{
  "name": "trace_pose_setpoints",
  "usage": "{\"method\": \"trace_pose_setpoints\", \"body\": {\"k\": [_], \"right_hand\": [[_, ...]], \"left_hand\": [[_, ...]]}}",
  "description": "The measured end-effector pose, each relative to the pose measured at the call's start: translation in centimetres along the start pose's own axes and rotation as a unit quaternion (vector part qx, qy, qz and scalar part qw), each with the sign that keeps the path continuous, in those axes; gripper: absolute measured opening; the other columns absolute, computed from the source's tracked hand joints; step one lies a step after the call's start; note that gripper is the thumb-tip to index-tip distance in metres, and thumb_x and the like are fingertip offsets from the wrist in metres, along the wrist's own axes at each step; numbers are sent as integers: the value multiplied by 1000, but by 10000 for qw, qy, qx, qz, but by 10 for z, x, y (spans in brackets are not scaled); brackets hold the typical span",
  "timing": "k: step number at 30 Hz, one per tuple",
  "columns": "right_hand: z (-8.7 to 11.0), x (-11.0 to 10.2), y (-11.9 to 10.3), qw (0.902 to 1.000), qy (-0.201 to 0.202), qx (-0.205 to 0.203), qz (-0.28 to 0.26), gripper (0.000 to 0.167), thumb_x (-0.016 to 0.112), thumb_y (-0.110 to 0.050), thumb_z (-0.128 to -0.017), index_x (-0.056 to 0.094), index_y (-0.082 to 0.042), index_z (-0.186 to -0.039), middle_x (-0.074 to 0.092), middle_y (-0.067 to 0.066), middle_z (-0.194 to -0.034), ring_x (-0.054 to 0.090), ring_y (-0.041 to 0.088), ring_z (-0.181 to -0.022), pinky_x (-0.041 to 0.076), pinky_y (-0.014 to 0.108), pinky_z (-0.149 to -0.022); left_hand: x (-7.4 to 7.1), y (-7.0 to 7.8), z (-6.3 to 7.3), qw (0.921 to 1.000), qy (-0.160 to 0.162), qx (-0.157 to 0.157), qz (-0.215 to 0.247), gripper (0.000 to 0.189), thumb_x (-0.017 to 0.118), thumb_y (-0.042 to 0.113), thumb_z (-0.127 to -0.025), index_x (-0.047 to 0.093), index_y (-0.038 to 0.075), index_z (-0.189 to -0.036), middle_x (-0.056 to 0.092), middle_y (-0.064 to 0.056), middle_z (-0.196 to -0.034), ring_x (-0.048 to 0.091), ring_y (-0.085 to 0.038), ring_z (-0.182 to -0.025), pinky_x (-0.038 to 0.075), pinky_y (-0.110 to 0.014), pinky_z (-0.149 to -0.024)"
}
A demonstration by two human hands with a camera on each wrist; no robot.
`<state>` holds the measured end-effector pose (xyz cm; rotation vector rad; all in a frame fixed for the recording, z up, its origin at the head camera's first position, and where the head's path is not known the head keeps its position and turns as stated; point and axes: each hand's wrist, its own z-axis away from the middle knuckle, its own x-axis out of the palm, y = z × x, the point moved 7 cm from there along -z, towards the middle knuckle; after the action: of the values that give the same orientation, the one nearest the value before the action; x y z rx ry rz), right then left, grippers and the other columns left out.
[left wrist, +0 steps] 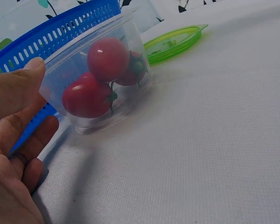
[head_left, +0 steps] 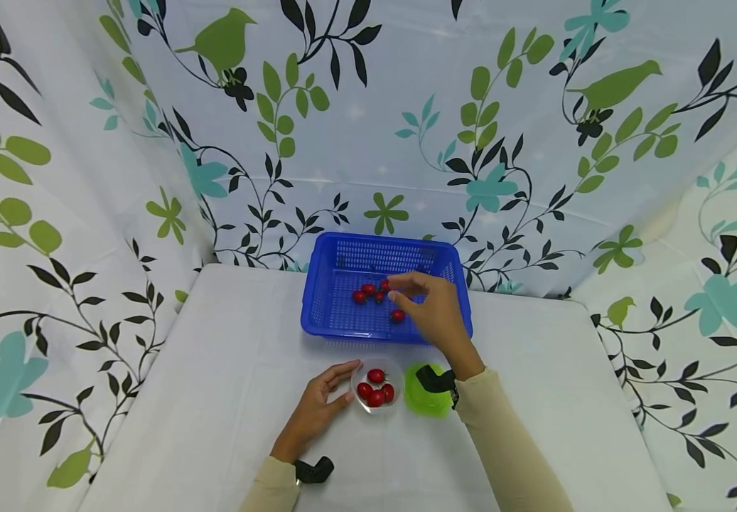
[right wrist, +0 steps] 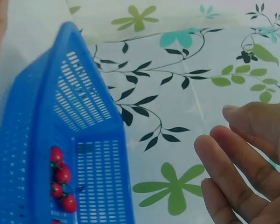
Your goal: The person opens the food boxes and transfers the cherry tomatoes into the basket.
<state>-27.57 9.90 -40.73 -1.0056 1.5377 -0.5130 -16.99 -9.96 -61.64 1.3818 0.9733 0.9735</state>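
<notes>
My left hand cups the left side of a round clear plastic container, its thumb at the rim and fingers reaching behind the wall. Several cherry tomatoes, some with green stems, lie in the container. My right hand is over the right part of a blue plastic basket, thumb and fingers apart with nothing seen between them. Several more cherry tomatoes lie on the basket's floor, one of them apart from the rest, just below the right hand's fingers in the head view.
A translucent green lid lies on the table right of the container, partly under the right wrist in the head view. The basket stands at the back of the white-covered table, close to a curtain printed with leaves and birds.
</notes>
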Motion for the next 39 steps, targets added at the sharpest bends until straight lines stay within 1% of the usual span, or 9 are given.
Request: {"method": "trace_pose_setpoints", "body": {"k": [4,8,11,15,18,25,29,36,39], "right_hand": [[21,5,4,9999,90,-5,-82,24,81,-22,-97,80,-21,-121,81,2,-114,76,18,-102,61,47,-94],[41,16,11,9998,165,9,-139,24,82,-20,-95,80,-20,-119,82,1,-112,76,17,-102,59,51,-102],[55,27,19,9995,135,133,-267,26,83,-18,-94,80,-17,-120,82,0,-114,76,18,-103,59,53,-103],[72,38,30,9984,133,379,-385,28,84,-15,-93,80,-15,-121,81,-4,-116,75,17,-104,61,52,-99],[82,42,35,9978,227,515,-345,28,84,-15,-92,80,-17,-120,80,-6,-116,74,16,-104,61,49,-100],[101,54,50,9951,383,908,-85,31,85,-15,-92,79,-21,-121,81,-7,-116,75,15,-105,54,50,-109],[109,63,59,9940,387,1026,-1,31,85,-16,-92,79,-21,-122,80,-7,-117,76,15,-106,54,52,-110],[117,82,72,9928,147,1190,69,33,83,-16,-93,77,-22,-125,80,-2,-121,77,19,-111,62,42,-100],[119,89,74,9927,54,1206,36,34,82,-15,-94,77,-20,-127,80,3,-122,77,23,-112,63,45,-97]], "left_hand": [[1,0,0,10000,2,1,-2,52,66,11,-105,54,23,-154,55,0,-161,46,-26,-154,32,-15,-119],[1,0,0,10000,21,-7,-68,52,66,10,-105,54,23,-154,55,-1,-161,47,-26,-153,32,-15,-118],[1,0,0,10000,19,23,-55,53,65,9,-105,54,22,-155,55,-4,-161,47,-27,-153,31,-13,-119],[2,0,0,10000,-16,42,30,53,65,7,-105,53,21,-155,54,-5,-162,46,-29,-154,29,-10,-119],[2,-1,0,10000,-22,38,56,53,65,7,-105,54,21,-155,54,-4,-162,45,-29,-154,29,-10,-119],[1,-2,-1,9999,5,133,42,53,66,7,-104,54,17,-155,55,-6,-161,46,-32,-154,31,-10,-120],[0,-2,-1,9998,1,183,-14,53,66,7,-104,54,18,-154,55,-6,-161,46,-32,-154,31,-10,-120],[-1,0,-1,9995,39,289,-119,53,67,8,-104,54,19,-154,56,-5,-160,48,-32,-153,32,-11,-120],[-1,0,0,9993,43,322,-156,53,67,8,-104,54,18,-154,56,-5,-160,48,-32,-152,32,-10,-119]]}}
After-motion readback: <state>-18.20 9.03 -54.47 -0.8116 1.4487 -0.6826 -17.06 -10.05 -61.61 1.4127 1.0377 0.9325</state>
